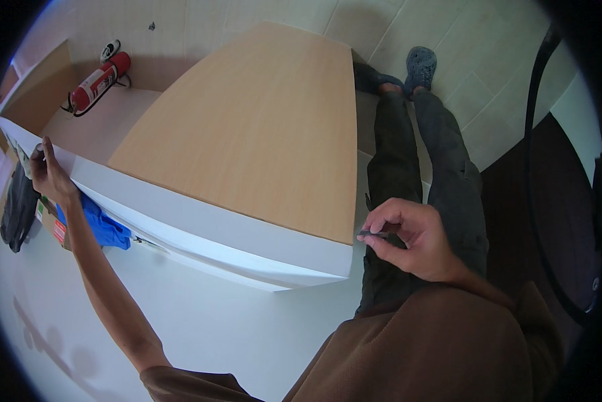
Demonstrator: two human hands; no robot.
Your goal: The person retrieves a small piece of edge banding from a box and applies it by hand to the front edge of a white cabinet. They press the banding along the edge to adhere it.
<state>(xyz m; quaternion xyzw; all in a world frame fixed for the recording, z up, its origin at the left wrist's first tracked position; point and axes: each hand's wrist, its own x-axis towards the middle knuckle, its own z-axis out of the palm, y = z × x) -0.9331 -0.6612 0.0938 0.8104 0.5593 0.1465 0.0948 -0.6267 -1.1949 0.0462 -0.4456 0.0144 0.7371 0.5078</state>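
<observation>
Between thumb and fingertips, my right hand (411, 238) pinches a small, thin dark piece (373, 234) whose kind I cannot make out. It is just beside the right end of a furniture unit with a large light-wood panel (254, 127) and a white front edge (207, 208). My left arm reaches to the unit's far left end. There my left hand (51, 175) lies against the white edge, thumb raised and fingers curled. A greyish spot shows at its fingertips; what it holds, if anything, is not clear.
A red fire extinguisher (101, 82) with a black hose lies in the unit's recess at the back left. Below my left hand are blue cloth or plastic (103, 224), a cardboard box (54, 224) and a dark bag (18, 209). A black cable (530, 147) hangs at the right.
</observation>
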